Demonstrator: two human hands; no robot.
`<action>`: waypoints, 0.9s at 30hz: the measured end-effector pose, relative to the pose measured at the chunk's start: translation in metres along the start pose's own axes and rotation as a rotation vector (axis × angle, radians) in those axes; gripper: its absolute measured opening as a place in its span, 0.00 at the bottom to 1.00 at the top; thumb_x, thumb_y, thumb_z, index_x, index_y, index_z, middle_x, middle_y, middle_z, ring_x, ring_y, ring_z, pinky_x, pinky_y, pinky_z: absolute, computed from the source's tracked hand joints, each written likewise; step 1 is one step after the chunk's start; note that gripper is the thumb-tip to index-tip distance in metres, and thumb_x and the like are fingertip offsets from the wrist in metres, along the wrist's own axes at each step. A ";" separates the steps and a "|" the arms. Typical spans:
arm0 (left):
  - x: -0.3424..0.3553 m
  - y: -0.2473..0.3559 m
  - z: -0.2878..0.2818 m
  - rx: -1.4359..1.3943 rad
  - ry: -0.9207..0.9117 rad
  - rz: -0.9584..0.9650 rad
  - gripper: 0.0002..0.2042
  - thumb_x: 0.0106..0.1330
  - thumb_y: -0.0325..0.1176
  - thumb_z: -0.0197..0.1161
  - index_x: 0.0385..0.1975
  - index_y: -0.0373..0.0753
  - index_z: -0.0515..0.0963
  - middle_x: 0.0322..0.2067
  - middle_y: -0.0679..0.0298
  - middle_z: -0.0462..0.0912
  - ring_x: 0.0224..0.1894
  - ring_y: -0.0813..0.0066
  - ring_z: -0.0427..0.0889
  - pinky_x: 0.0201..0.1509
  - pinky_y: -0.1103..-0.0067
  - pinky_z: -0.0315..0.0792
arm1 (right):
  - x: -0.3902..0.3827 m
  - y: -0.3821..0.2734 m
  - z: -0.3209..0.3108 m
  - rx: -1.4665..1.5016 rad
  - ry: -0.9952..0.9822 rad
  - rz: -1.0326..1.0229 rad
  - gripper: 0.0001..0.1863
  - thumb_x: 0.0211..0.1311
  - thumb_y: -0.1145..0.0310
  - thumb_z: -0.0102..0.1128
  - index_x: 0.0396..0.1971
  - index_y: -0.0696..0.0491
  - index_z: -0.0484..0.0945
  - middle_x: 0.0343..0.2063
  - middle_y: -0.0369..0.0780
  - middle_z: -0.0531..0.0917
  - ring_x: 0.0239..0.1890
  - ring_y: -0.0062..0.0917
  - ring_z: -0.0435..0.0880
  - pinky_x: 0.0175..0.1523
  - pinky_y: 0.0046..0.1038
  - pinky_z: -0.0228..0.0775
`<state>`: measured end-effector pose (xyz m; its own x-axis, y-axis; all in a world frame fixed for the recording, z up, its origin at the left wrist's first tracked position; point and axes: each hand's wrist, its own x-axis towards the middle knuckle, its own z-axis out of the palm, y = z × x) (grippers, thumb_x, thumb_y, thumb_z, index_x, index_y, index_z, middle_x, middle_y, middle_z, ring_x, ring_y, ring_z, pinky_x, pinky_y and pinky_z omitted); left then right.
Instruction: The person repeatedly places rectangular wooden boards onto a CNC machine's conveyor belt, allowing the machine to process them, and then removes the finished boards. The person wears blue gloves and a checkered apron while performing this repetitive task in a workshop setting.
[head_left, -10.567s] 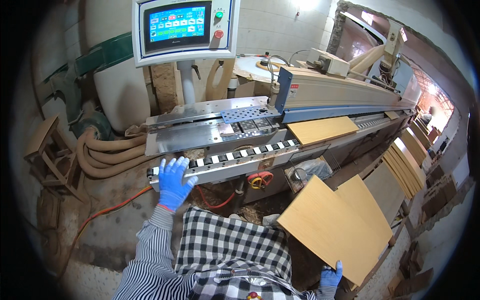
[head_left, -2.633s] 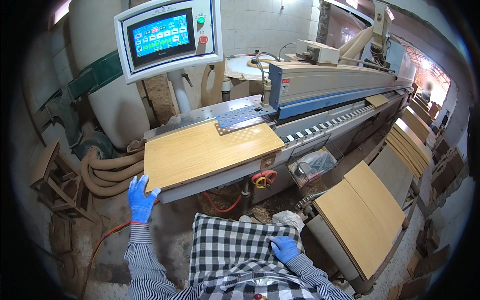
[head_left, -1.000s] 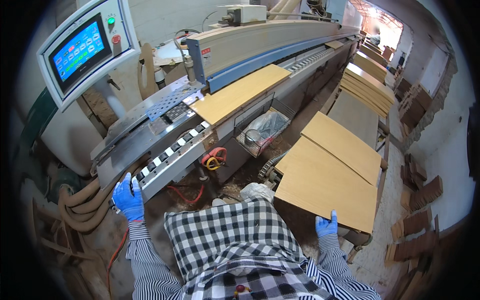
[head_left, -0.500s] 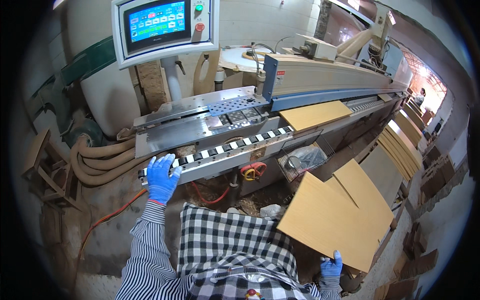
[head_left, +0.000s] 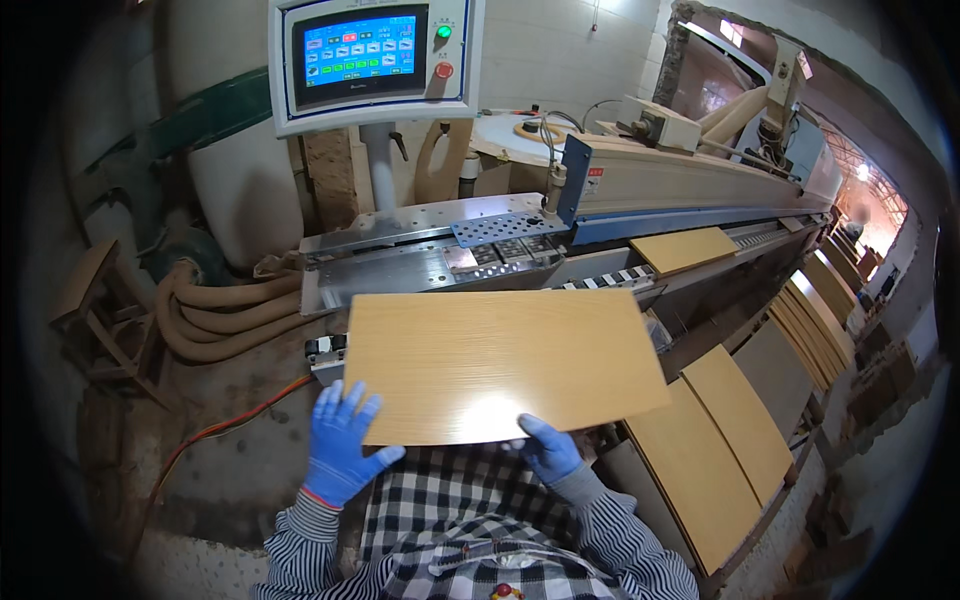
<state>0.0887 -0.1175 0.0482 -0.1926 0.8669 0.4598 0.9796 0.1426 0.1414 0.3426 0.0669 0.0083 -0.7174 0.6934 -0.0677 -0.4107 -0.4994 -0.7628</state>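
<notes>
A rectangular wood-grain board (head_left: 480, 365) is held up in front of me, spanning the machine's roller rail, with a bright glare near its front edge. My right hand (head_left: 552, 452), in a blue glove, grips that front edge with the thumb on top and the fingers mostly hidden underneath. At the board's near left corner is my left hand (head_left: 342, 440), also blue-gloved. Its fingers and thumb are spread, and I cannot tell whether they touch the board. Another board (head_left: 684, 250) lies farther along the rail (head_left: 610, 278), beside the machine's blue-edged beam (head_left: 680, 218).
A control panel (head_left: 375, 62) with a lit screen stands behind the metal machine table (head_left: 390, 277). To the right, boards (head_left: 695, 465) lie on a low stack, with more stacks (head_left: 815, 315) beyond. Thick hoses (head_left: 235, 305) and a wooden stool (head_left: 95, 320) are at the left.
My right hand has brought a board from the right stack to in front of me. My left hand has come off the rail's end to the board's corner. The rail's board sits farther along.
</notes>
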 end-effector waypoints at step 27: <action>0.048 -0.111 0.028 0.115 0.196 -0.463 0.33 0.54 0.55 0.68 0.56 0.39 0.73 0.64 0.52 0.65 0.69 0.48 0.55 0.71 0.59 0.48 | -0.089 0.079 -0.114 -1.739 -0.004 -0.199 0.16 0.62 0.63 0.54 0.49 0.50 0.77 0.40 0.46 0.82 0.44 0.41 0.80 0.51 0.39 0.71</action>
<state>-0.0272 -0.0784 0.0294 -0.6034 0.5966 0.5290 0.7872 0.5513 0.2762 0.4384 0.0253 -0.1195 -0.7377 0.6672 0.1033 0.5415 0.6761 -0.4997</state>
